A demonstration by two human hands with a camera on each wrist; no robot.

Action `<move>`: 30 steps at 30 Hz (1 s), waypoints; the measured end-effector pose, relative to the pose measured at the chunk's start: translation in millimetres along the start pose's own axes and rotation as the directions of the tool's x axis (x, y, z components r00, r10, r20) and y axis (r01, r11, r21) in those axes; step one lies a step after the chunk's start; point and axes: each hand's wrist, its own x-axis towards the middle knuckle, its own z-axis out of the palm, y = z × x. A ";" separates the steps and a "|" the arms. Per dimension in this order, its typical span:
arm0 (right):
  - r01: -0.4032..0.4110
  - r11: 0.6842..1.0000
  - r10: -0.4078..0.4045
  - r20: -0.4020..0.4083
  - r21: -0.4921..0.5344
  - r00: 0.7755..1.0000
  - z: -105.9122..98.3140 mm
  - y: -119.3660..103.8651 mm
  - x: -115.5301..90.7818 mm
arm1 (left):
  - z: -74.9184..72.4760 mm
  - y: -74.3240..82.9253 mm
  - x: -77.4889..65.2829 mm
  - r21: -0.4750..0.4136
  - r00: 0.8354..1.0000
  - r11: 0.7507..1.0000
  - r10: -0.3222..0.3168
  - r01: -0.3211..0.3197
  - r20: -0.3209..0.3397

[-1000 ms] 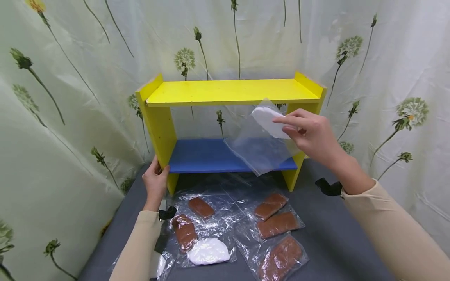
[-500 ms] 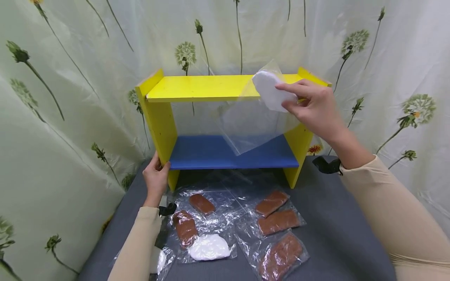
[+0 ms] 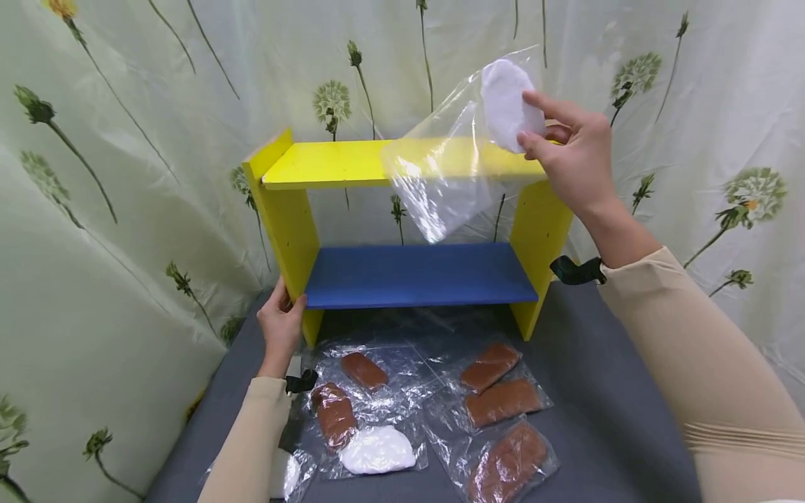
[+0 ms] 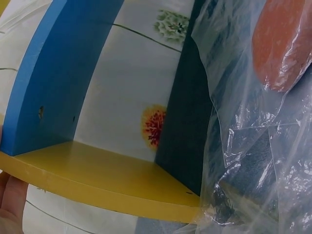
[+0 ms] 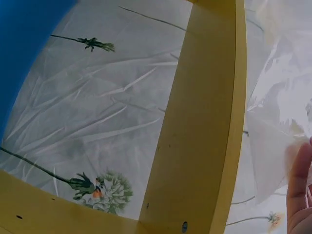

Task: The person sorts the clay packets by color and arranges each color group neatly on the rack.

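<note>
My right hand (image 3: 578, 150) pinches a clear plastic bag (image 3: 437, 178) by the flat white clay-like slab (image 3: 499, 105) inside it. The bag hangs over the right part of the yellow top shelf (image 3: 336, 162), its loose end drooping left past the front edge. In the right wrist view only fingers (image 5: 298, 187) show beside the bag. My left hand (image 3: 279, 325) holds the outer left side panel of the yellow and blue shelf unit at the height of the blue shelf (image 3: 421, 276). Part of that hand is hidden behind the panel.
Bagged brown slabs (image 3: 503, 402) lie on the dark grey tabletop (image 3: 606, 391) before the unit, several in all. A bagged white slab (image 3: 377, 449) is at front centre, another white piece (image 3: 289, 475) beside the left forearm. A flowered curtain (image 3: 157, 230) hangs behind.
My right hand has lifted the bagged white slab from in front of the opening to above the top shelf, turning the slab more upright. The left hand stays on the side panel.
</note>
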 end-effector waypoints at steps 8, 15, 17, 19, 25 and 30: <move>-0.180 0.953 0.174 -0.044 -0.243 0.984 -6.1 23.8 17.0 | 0.6 -1.1 -1.1 0.000 1.000 1.000 0.006 -0.006 -0.006; 0.049 0.752 0.002 0.076 -0.657 0.997 -4.4 28.8 10.0 | -0.6 -2.3 -1.1 0.007 1.000 1.000 0.024 -0.024 -0.009; 0.166 0.713 -0.045 0.192 -0.681 0.980 -5.8 29.0 7.5 | -1.6 -2.6 -0.9 0.002 0.999 1.000 0.030 -0.030 -0.013; 0.244 0.688 -0.016 0.322 -0.683 0.946 -7.9 29.3 6.1 | -2.5 -2.3 -0.6 0.004 0.999 0.999 0.032 -0.032 -0.015; 0.268 0.655 0.179 0.490 -0.706 0.853 -13.3 30.3 8.2 | -2.6 -0.4 0.8 0.043 1.000 0.999 0.021 -0.020 -0.019; 0.263 0.609 0.230 0.484 -0.748 0.844 -14.9 30.8 10.2 | -2.6 -0.7 -0.4 0.023 1.000 1.000 0.016 -0.016 -0.007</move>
